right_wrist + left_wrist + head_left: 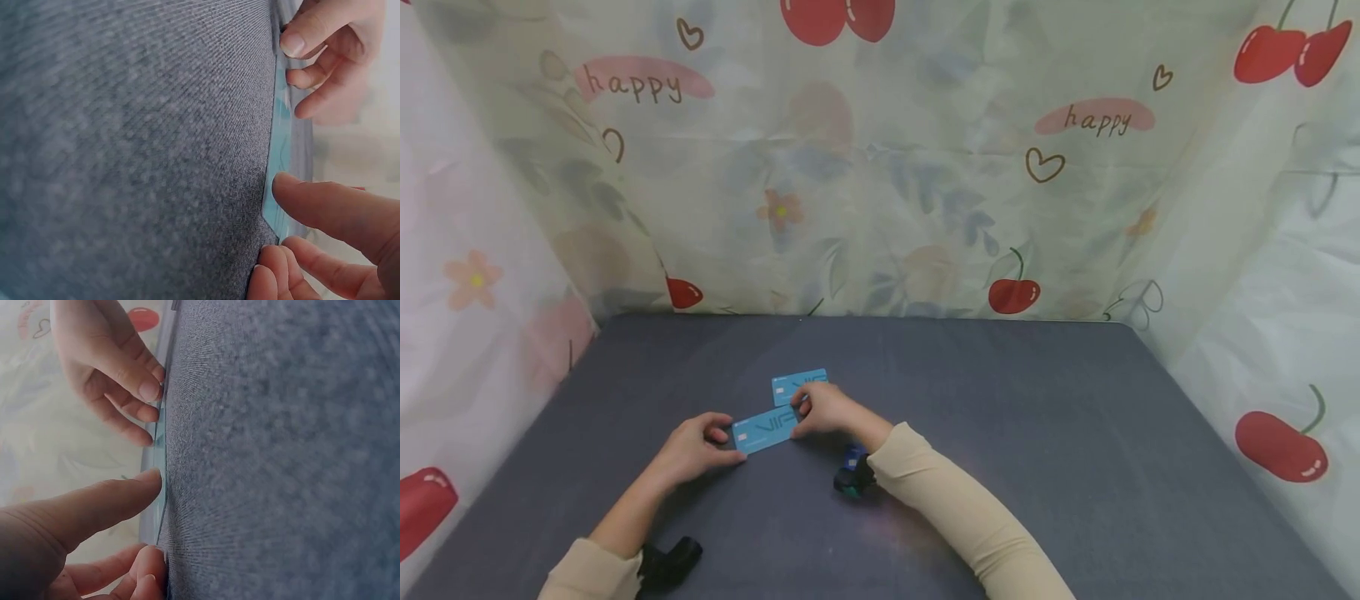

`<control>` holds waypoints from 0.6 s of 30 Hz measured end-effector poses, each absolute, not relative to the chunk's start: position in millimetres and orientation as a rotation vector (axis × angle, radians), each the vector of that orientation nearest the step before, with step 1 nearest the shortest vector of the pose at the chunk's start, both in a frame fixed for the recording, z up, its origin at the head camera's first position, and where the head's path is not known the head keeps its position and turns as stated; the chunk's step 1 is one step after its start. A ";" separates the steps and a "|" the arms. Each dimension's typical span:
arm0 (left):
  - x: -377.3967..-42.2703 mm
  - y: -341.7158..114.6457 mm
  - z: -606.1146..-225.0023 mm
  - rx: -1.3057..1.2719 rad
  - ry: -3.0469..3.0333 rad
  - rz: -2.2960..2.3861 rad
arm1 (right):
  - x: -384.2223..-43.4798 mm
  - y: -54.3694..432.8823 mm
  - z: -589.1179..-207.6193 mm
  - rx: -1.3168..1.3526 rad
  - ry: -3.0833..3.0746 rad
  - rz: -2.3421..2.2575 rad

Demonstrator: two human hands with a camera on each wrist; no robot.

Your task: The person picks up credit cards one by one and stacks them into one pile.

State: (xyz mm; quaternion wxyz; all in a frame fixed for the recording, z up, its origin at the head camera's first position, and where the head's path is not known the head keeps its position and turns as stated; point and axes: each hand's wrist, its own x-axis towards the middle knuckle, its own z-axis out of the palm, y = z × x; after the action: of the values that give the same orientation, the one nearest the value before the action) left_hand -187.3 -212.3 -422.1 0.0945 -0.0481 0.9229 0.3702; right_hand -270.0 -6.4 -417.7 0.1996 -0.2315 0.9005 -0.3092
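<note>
A blue card (766,429) printed with "VIP" and a chip lies on the dark grey cloth between the two hands. My left hand (695,447) holds its left end, thumb at the near corner and curled fingers at the far one. At the opposite end, my right hand (827,408) holds the card between thumb and fingers. A second blue card (784,388) lies just beyond, partly covered by the right fingers. In the right wrist view, the right thumb (331,203) touches the card's edge (270,209). The left wrist view shows the card (160,487) nearly edge-on.
A dark grey cloth (1000,433) covers the table. Printed curtains (880,192) stand behind it and on both sides. Black wrist devices are strapped under the left sleeve (598,571) and right sleeve (917,471).
</note>
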 end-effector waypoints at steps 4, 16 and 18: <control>-188.3 -210.4 -420.3 -0.149 2.741 1.053 | -270.1 -11.3 -417.1 -0.635 2.553 -0.812; -189.4 -207.9 -423.2 -0.144 2.785 0.994 | -267.5 -19.7 -417.2 -0.596 2.564 -0.757; -189.3 -207.2 -422.7 -0.146 2.787 0.993 | -268.2 -19.8 -417.6 -0.592 2.568 -0.757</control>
State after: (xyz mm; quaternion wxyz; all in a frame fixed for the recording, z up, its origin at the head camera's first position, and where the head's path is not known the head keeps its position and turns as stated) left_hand -189.3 -207.2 -422.7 0.0896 -0.0491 0.9370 0.3340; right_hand -268.2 -19.8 -417.6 0.1985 -0.2117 0.9179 -0.2706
